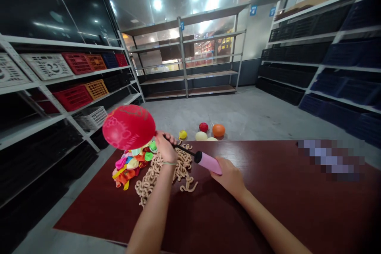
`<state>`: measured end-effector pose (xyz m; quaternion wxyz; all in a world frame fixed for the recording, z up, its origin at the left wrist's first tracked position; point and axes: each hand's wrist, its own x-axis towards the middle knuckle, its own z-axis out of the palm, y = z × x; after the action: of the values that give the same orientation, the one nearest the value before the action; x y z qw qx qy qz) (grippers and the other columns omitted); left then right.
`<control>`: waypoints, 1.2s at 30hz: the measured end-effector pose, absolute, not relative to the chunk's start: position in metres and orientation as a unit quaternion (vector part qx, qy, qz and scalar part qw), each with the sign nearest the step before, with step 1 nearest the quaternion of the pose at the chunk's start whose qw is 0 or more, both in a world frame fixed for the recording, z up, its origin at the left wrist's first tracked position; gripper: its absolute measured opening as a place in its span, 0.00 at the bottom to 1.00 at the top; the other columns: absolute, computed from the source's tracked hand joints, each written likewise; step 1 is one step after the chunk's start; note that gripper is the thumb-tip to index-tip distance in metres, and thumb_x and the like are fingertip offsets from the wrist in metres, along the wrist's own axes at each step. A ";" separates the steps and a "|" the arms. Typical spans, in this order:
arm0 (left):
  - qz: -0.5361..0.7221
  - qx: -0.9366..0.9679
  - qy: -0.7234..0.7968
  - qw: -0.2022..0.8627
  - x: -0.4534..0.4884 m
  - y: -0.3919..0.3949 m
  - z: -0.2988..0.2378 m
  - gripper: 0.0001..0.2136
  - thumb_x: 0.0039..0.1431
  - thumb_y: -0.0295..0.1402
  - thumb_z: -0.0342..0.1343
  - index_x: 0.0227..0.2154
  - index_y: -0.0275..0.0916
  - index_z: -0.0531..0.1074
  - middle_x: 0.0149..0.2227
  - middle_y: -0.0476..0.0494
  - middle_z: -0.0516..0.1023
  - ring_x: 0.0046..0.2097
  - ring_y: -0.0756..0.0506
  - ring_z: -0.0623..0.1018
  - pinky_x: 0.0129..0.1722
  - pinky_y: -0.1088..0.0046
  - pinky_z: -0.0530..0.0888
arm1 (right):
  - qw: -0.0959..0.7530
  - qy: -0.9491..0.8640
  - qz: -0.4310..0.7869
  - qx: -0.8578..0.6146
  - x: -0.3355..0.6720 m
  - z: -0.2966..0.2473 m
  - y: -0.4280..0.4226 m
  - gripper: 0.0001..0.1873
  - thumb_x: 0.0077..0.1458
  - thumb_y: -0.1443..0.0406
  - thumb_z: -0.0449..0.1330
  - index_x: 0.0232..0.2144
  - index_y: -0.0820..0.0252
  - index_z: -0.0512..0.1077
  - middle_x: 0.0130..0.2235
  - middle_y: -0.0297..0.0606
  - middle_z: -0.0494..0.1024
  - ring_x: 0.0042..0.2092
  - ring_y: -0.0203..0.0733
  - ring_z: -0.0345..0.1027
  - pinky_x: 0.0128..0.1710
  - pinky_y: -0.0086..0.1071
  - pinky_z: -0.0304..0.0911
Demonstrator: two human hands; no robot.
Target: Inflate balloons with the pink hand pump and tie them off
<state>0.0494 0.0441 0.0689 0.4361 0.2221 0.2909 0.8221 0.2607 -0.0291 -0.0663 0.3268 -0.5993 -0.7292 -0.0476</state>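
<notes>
Shelves stand across the back of the room, far beyond the pump, and we're above a dark red table! That pink-and-black pump sits up in the air, the right hand wrapped firmly round its pink end. Left of the pump, the left hand has its fingers closed at the neck of a swollen red balloon, right at the black rod's tip. Under the pump's rod, beige curly strands lie heaped; farther left, limp colourful balloons pile up. Beyond the pump, past the table edge, round balloons dot the floor: orange, red, yellow, cream! Well left of the pump, crates fill a rack.
</notes>
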 end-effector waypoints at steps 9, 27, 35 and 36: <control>0.753 0.239 0.323 0.521 0.096 0.025 0.001 0.17 0.60 0.46 0.52 0.25 0.40 0.57 0.18 0.56 0.59 0.16 0.55 0.61 0.16 0.78 0.61 | 0.252 -0.760 -0.082 -0.593 0.261 -0.064 -0.037 0.22 0.52 0.61 0.59 0.50 0.55 0.66 0.39 0.38 0.76 0.41 0.45 0.68 0.31 0.31 0.53; 0.735 0.278 0.325 0.527 0.112 0.030 0.015 0.19 0.58 0.48 0.54 0.23 0.40 0.56 0.16 0.57 0.58 0.15 0.55 0.60 0.15 0.79 0.60 | 0.290 -0.728 -0.052 -0.619 0.264 -0.062 -0.034 0.21 0.51 0.61 0.59 0.48 0.57 0.67 0.40 0.39 0.76 0.42 0.45 0.70 0.34 0.32 0.58; 0.746 0.300 0.317 0.503 0.040 0.029 0.069 0.16 0.56 0.42 0.57 0.24 0.41 0.56 0.16 0.58 0.57 0.15 0.55 0.60 0.15 0.79 0.59 | 0.296 -0.770 -0.021 -0.565 0.257 -0.061 -0.037 0.21 0.52 0.60 0.58 0.49 0.57 0.67 0.41 0.40 0.77 0.42 0.45 0.71 0.37 0.33 0.60; 0.751 0.306 0.312 0.495 0.031 0.030 0.082 0.16 0.56 0.42 0.57 0.24 0.41 0.56 0.16 0.58 0.57 0.15 0.55 0.59 0.15 0.79 0.58 | 0.301 -0.771 -0.013 -0.561 0.257 -0.061 -0.037 0.21 0.52 0.60 0.58 0.49 0.57 0.67 0.41 0.40 0.77 0.42 0.45 0.71 0.37 0.33 0.61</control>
<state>0.0309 0.0303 0.0818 0.4951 0.3064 0.3116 0.7509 0.2572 -0.0369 -0.0614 0.3013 -0.5610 -0.7709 -0.0127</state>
